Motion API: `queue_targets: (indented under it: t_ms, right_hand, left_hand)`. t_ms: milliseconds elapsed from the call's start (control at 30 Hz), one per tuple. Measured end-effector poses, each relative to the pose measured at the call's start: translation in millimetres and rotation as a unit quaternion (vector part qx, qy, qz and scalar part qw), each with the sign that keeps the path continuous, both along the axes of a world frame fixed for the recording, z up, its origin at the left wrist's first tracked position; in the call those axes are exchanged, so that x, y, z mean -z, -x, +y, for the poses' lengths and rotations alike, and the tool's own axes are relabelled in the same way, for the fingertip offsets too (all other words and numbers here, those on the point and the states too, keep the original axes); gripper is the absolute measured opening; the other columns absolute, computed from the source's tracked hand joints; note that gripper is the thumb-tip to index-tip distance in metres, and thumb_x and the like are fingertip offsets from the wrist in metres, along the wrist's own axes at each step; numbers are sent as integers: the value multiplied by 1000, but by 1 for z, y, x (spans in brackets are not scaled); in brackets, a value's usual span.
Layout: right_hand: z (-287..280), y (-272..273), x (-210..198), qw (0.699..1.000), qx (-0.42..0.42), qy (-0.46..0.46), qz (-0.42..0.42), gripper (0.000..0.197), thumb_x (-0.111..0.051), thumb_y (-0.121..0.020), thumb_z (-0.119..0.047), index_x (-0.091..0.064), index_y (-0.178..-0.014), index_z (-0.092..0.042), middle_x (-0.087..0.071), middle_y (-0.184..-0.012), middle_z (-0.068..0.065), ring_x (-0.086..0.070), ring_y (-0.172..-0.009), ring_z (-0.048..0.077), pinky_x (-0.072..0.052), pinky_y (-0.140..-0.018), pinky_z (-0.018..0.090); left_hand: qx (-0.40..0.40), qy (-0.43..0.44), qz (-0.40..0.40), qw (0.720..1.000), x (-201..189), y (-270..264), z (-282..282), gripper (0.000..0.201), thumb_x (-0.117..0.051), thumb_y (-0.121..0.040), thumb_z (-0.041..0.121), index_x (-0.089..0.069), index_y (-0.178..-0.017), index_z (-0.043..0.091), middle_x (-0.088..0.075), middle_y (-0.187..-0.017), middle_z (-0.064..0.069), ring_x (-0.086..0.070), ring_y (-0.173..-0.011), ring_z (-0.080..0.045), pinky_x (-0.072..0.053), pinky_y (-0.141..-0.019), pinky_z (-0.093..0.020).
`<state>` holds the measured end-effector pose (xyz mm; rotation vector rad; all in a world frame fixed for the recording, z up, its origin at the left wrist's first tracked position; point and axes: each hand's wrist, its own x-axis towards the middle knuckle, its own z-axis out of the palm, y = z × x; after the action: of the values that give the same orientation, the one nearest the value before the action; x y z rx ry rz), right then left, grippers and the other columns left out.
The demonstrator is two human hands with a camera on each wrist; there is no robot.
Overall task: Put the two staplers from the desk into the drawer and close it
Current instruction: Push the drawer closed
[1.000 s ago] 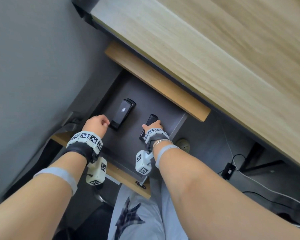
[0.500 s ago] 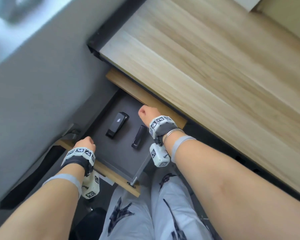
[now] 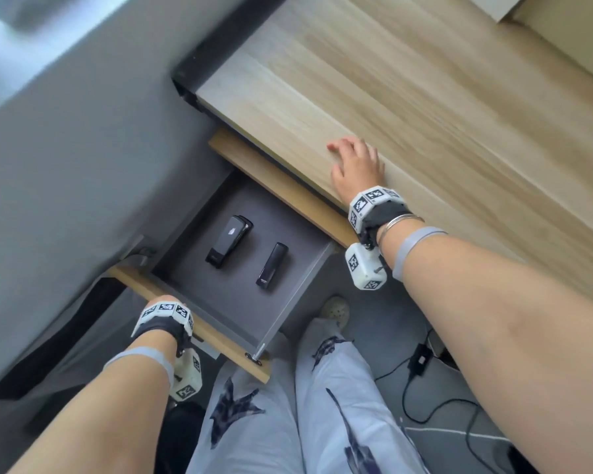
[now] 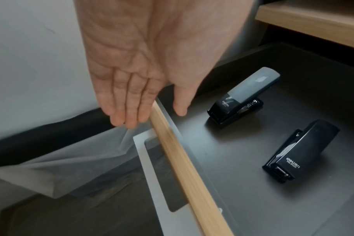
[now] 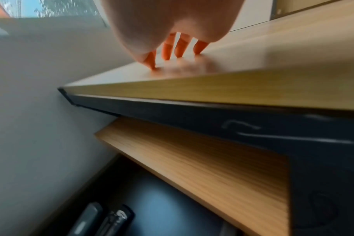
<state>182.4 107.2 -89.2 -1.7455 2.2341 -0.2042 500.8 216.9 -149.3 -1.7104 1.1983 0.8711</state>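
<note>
— So, the staplers?
— Both glossy black: larger stapler and slimmer stapler lie side by side inside the open drawer.
— Hands?
— Left hand relaxed, fingers straight at the drawer front; right hand spread on the surface.

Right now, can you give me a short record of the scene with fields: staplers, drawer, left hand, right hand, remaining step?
staplers: larger stapler and slimmer stapler, side by side, apart, on the drawer floor
drawer: drawer open
left hand: left hand open at the drawer front's top edge, gripping nothing
right hand: right hand flat on the desk top
remaining step: close the drawer
</note>
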Motion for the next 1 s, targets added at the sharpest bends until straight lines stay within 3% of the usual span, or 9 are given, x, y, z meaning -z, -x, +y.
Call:
queue_targets:
  t_ms: [167,267,367,500,633,733,800,933,1000]
  right_hand:
    - [13,30,14,998,20,-31,55,50,-38,-96,-37,-30,-144,-41,-17,-160,-11,-12,-149,20,-8,-119,46]
    - [15,34,18,995,8,-40,87,51,-33,-97,-42,-22,-147,-43,-11,-161,-11,-7,-150,20,-4,-120,48]
    - [15,32,18,995,6,-33,96,52,-32,-97,-42,-20,-147,-43,-10,-161,-11,-7,-150,20,-5,-120,48]
    - [13,36,15,996,-7,-32,85,53,-34,-96,-43,-21,-147,-42,-11,-162,-10,-6,-150,21,-4,-120,48]
    - [11,45,15,995,-33,-39,85,54,-33,-96,-45,-19,-148,-43,-9,-162,-10,-5,-151,21,-2,-121,46]
    - [12,46,17,995,-36,-30,92,54,-34,-95,-46,-20,-147,-43,-10,-162,-10,-7,-150,21,-3,-120,46]
    - [12,45,18,994,-37,-26,96,54,-34,-95,-47,-20,-147,-44,-11,-162,-10,-8,-150,22,-4,-120,46]
    - [12,46,18,994,-37,-26,101,55,-33,-94,-47,-20,-147,-44,-12,-161,-9,-8,-150,22,-5,-120,46]
    - [11,46,18,994,-38,-25,99,55,-33,-94,-47,-19,-147,-44,-12,-161,-9,-9,-150,22,-5,-120,47]
  left_hand:
    - [-61,-26,4,998,4,7,-1,20,-64,-72,11,-66,-89,0,-68,-97,-16,-66,-92,-28,-54,-92,-37]
    - [-133,50,45,989,19,2,-6,36,-61,-81,10,-65,-112,-7,-68,-110,-19,-64,-105,-32,-50,-95,-36]
    - [-143,33,57,988,30,2,-14,10,-68,-75,10,-70,-74,0,-62,-71,-7,-53,-78,-21,-50,-74,-27]
    - [-237,148,75,957,38,22,-27,41,-55,-88,5,-54,-127,-8,-60,-121,-21,-38,-88,-20,-34,-75,-26]
    - [-153,102,104,977,28,45,-50,38,-56,-84,13,-59,-122,7,-65,-115,-12,-47,-87,-21,-43,-75,-25]
    - [-188,111,107,970,15,66,-71,48,-54,-90,17,-47,-137,12,-50,-143,-11,-54,-123,-27,-44,-100,-29]
    - [-194,117,101,969,13,77,-86,44,-50,-94,24,-49,-136,12,-49,-143,-13,-51,-128,-29,-41,-106,-34]
    - [-303,132,155,931,32,94,-113,52,-60,-84,39,-60,-121,3,-65,-119,-17,-63,-101,-29,-49,-89,-33]
    - [-353,136,212,901,45,104,-122,53,-62,-84,35,-57,-123,0,-62,-118,-19,-54,-91,-22,-45,-73,-30]
